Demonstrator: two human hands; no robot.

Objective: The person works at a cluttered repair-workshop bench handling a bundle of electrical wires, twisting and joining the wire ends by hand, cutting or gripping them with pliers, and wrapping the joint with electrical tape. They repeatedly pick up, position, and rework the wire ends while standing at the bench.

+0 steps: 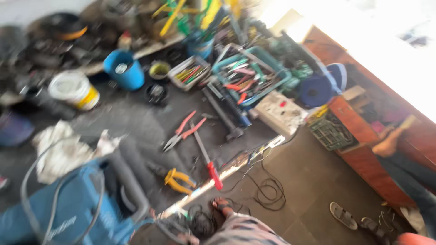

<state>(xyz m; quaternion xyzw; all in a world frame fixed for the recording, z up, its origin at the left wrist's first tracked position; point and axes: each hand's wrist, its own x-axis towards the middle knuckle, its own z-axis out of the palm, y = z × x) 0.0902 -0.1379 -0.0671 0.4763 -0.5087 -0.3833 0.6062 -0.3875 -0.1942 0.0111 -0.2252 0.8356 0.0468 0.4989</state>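
Note:
The view is blurred. Neither of my hands shows clearly. A pinkish smear by a tangle of dark wires [195, 224] at the bottom edge is too blurred to name. My bare foot [222, 206] and patterned-cloth knee [245, 231] are at the bottom centre. A blue machine casing [68, 213] with a grey hose [129, 177] fills the lower left. On the dark floor ahead lie red-handled pliers [184, 129], a long tool with a red grip [206, 159] and yellow-handled pliers [179, 179].
A white cloth [63, 149], white bucket [75, 89] and blue bucket [123, 68] sit at the left. A teal tool tray [250, 75], green crate [331, 131] and wooden counter [363, 136] stand at the right. Another person's foot [388, 143] rests there. Sandals [343, 215] and black cable [268, 190] lie on the tiles.

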